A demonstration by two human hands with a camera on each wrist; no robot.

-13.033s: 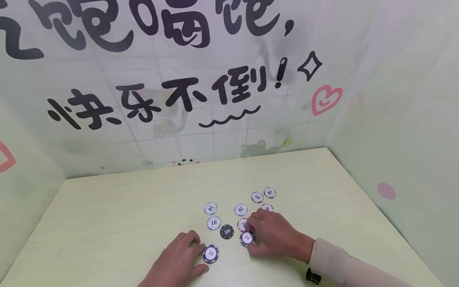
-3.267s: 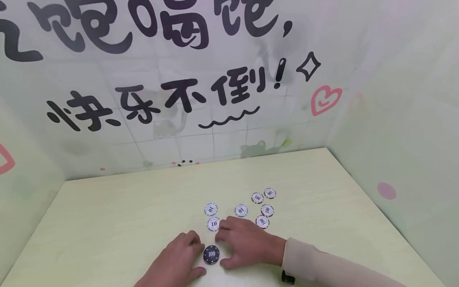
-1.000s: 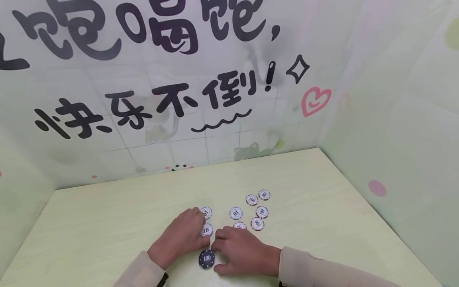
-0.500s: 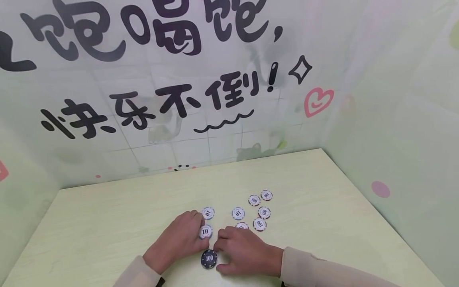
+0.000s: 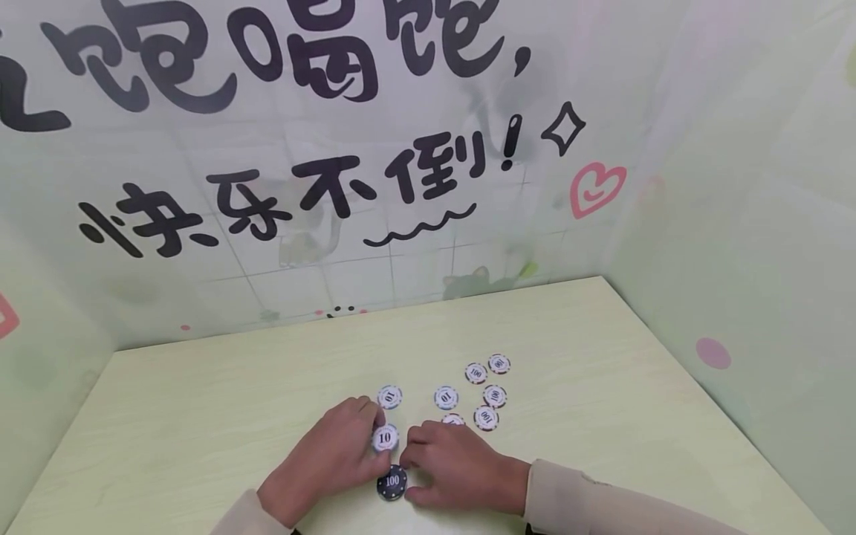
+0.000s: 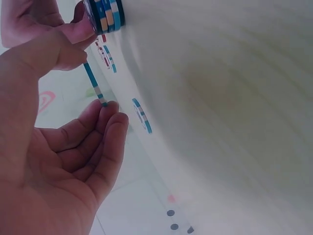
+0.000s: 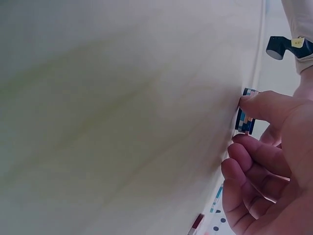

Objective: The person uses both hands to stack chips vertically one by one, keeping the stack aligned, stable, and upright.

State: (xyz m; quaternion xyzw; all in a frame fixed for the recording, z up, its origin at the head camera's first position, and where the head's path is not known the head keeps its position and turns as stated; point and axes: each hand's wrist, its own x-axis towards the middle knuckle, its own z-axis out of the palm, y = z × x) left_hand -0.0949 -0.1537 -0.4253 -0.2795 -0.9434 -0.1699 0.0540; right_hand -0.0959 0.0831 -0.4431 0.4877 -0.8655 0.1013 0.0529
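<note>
My left hand [image 5: 331, 453] pinches a white poker chip [image 5: 384, 438] marked 10 with a light-blue edge. In the left wrist view that chip [image 6: 96, 87] is held at its rim between thumb and fingertips, off the table. Just nearer to me stands a short stack of poker chips [image 5: 391, 483], topped by a black chip marked 100. My right hand [image 5: 461, 464] holds this stack from the right. The right wrist view shows the thumb against the stack [image 7: 244, 117] and curled fingers at its far side. Blue, white and orange edges show in the stack [image 6: 108, 17].
Two more white 10 chips, one behind the left hand [image 5: 390, 397] and another farther right [image 5: 446, 397], lie flat. Several red-edged 100 chips [image 5: 486, 417] lie to the right. A chip [image 5: 452, 420] is partly hidden behind the right hand. Printed walls enclose the table [image 5: 234, 401].
The black chip has gone onto the stack, covering a blue 10 chip. My left hand has left the stack's side, taken the white 10 chip and drawn it nearer. The right hand stays.
</note>
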